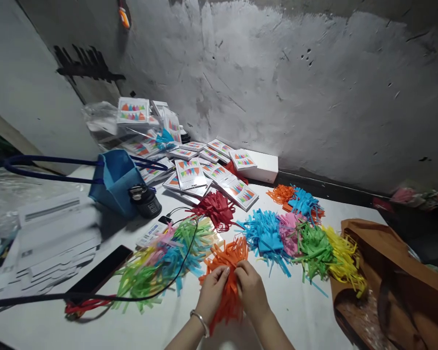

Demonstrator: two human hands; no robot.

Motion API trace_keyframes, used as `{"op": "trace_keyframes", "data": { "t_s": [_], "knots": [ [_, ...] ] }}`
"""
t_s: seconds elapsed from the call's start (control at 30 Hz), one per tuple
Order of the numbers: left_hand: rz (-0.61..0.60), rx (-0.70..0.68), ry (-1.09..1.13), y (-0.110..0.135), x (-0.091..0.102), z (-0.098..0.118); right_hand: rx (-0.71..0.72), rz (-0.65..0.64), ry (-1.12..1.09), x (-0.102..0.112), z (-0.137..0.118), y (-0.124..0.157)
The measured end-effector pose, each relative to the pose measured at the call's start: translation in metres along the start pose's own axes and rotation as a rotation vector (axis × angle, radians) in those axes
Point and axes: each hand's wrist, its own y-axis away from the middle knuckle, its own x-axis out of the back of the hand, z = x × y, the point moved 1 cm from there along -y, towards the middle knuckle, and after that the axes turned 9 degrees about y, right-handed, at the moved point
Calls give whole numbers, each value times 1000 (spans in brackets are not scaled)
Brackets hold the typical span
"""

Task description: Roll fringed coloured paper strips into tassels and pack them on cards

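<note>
An orange paper tassel (229,296) spreads out between my two hands at the front of the white table. My left hand (213,289), with a silver bangle at the wrist, pinches its left side. On the other side my right hand (251,287) has its fingers closed on the fringe. Just beyond lies a dark red tassel (215,209). To the right sit a blue tassel (264,233), a pink one (290,231), a green one (315,248) and a yellow one (343,257). Loose green, blue and pink fringes (182,248) lie to the left.
Printed white packs (190,174) pile up at the back near a white box (264,167). A blue bag (118,182), a black jar (146,201), a dark phone (98,272) and a cable (131,297) are on the left. A brown bag (394,253) stands right.
</note>
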Motion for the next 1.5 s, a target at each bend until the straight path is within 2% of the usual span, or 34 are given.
{"op": "trace_keyframes", "data": {
  "t_s": [0.23, 0.37, 0.57, 0.73, 0.93, 1.03, 1.27, 1.5],
  "knots": [
    [38, 45, 87, 1, -1, -25, -111, 10, 117, -16, 0, 18],
    [37, 71, 133, 6, -3, -33, -158, 4, 22, -18, 4, 19],
    [42, 46, 87, 8, -5, -30, -239, 1, -100, -13, 7, 14],
    [14, 42, 116, 3, -1, -32, -200, -44, -101, -14, 9, 13],
    [46, 95, 173, -1, 1, -42, -85, -58, 141, -20, 9, 19],
    [69, 107, 184, 1, -2, -41, -62, -58, 165, -25, 10, 20],
    [77, 138, 167, 5, -5, -32, -131, -66, 17, -19, 17, 16],
    [38, 125, 166, 5, -5, -29, -368, -106, -268, -10, 18, 12]
  ]
}}
